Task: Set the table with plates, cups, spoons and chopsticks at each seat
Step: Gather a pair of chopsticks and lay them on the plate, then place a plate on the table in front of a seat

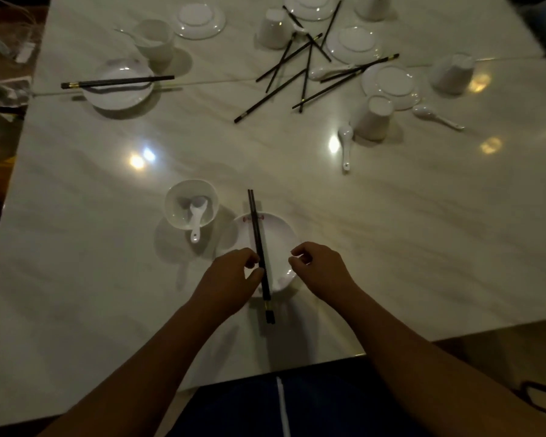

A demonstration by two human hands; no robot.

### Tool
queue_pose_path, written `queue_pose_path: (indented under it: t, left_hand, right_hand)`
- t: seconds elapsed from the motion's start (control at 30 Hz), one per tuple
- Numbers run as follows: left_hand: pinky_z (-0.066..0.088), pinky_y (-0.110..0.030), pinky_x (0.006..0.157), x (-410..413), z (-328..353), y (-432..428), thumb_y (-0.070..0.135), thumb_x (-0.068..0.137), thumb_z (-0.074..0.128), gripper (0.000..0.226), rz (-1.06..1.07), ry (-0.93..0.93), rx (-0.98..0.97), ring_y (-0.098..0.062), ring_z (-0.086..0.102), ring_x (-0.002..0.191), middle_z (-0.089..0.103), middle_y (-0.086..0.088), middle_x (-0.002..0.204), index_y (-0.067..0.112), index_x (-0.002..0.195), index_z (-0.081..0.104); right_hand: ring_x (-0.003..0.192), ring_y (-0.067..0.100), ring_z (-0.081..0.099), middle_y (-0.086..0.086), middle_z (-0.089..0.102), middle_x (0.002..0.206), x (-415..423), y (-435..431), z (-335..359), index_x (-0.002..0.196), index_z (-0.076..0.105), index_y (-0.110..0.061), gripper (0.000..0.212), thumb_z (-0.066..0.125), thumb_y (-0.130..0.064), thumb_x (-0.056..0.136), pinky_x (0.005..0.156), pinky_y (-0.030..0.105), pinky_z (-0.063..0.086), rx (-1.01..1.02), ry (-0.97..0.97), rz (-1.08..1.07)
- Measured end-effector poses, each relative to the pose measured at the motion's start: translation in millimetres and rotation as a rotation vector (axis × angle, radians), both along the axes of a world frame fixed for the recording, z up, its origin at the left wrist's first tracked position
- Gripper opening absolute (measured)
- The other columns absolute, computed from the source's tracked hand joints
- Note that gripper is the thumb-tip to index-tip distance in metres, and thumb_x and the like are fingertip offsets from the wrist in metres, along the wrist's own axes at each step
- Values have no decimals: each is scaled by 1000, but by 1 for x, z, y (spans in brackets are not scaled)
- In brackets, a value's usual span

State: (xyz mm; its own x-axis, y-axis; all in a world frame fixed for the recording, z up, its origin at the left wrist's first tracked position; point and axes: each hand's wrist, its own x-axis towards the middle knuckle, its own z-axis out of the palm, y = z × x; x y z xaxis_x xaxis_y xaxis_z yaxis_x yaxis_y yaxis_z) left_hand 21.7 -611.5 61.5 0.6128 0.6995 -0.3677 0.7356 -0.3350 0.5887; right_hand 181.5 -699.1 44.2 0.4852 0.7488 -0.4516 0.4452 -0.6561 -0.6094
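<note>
A white plate point(278, 234) lies near the table's front edge. A pair of black chopsticks point(256, 228) rests across it, pointing away from me. My left hand point(230, 279) pinches the chopsticks near their lower part with thumb and fingertips. My right hand point(320, 269) hovers just right of them over the plate's rim, fingers curled, holding nothing. Left of the plate stands a white cup point(191, 205) with a white spoon point(197, 217) inside. At the far left a second plate point(117, 93) carries another pair of chopsticks point(117, 82), beside a cup point(155, 42).
A loose heap of black chopsticks point(300, 67) lies at the back centre among several overturned cups point(374, 118), small plates point(391, 85) and spoons point(345, 143). The marble table point(423, 231) ends in a corner near my right arm. Clutter sits beyond the left edge.
</note>
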Motion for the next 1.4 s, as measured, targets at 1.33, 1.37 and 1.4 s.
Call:
queue_pose_path:
  t: [1.33,1.37,1.4]
  left_hand:
    - [38,-27,94,472,-3,58,39,84,59,34,89,-120,259,-22,57,107,62,-5,113,16,108,65]
    - [38,-27,93,483,-4,78,32,86,61,28,96,-141,278,-23,58,106,62,-7,112,15,107,65]
    - [37,-27,92,493,-5,95,28,87,61,24,101,-155,297,-23,57,105,62,-7,112,15,107,65]
  right_hand:
    - [116,26,55,10,59,127,520,86,-19,128,54,-16,44,58,-35,89,90,27,39,20,-200,179]
    - [116,25,55,10,58,127,528,103,-22,128,53,-16,45,58,-36,89,88,26,37,32,-181,154]
    - [116,25,54,10,58,128,535,118,-25,129,53,-16,45,58,-35,89,88,26,36,51,-167,132]
